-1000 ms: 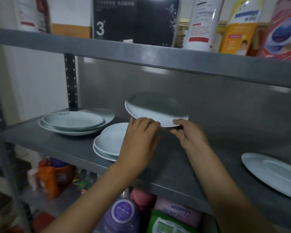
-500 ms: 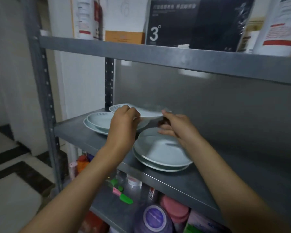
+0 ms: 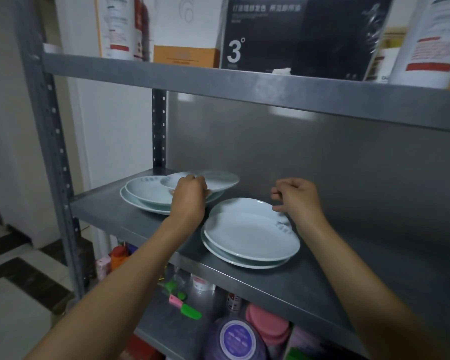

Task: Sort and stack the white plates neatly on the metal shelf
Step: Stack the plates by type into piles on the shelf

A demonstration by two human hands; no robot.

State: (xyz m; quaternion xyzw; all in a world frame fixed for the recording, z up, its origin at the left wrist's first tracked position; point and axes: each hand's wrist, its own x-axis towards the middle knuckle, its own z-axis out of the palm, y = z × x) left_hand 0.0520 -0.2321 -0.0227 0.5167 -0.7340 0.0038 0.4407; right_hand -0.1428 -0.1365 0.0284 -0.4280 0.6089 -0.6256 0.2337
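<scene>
1. Now my left hand [image 3: 190, 196] gripped the near rim of the top plate [image 3: 216, 181], which overhung the back stack [image 3: 146, 194] toward three o'clock.
2. My right hand [image 3: 296, 197], loosely curled and holding nothing, hovered at the front stack's [image 3: 250, 235] one o'clock edge.
3. Overhead, a black box [image 3: 296, 35] read "3°"; other writing was illegible.

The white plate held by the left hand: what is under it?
Under the held white plate, gripped by the left hand, lies a stack of two white plates on the grey metal shelf. Whether it rests on them is hidden by the hand.
</scene>
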